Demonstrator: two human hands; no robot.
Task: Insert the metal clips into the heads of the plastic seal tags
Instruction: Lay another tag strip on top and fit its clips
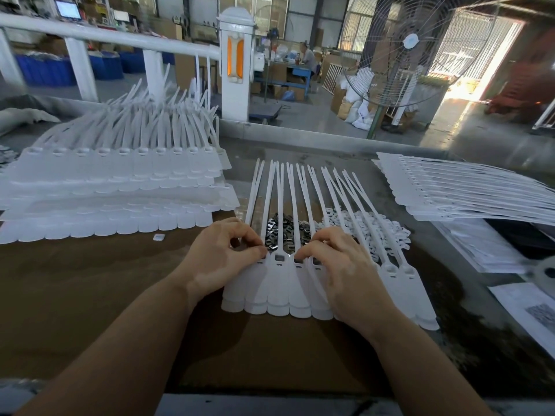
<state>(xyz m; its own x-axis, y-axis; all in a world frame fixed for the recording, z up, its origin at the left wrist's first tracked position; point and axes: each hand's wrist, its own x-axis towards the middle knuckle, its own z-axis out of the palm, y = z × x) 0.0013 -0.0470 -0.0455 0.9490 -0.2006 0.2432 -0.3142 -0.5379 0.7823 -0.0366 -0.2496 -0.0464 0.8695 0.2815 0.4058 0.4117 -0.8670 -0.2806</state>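
A joined row of white plastic seal tags [279,292] lies flat in front of me, straps fanning away. Beneath the straps sits a heap of dark metal clips [285,232], with a pile of small white plastic caps [360,229] to its right. My left hand [222,259] rests on the row's left end, its curled fingers at a tag head; whether they pinch a clip I cannot tell. My right hand [339,265] lies over the middle tags, fingertips pressing at the tag heads. Several heads at the right end show empty slots.
Tall stacks of tag rows [114,187] fill the left of the bench. Another stack [468,193] lies at the right, with printed papers [492,250] below it. One loose white piece [158,237] lies on the brown cardboard [90,280]. A fan [411,46] stands beyond the bench.
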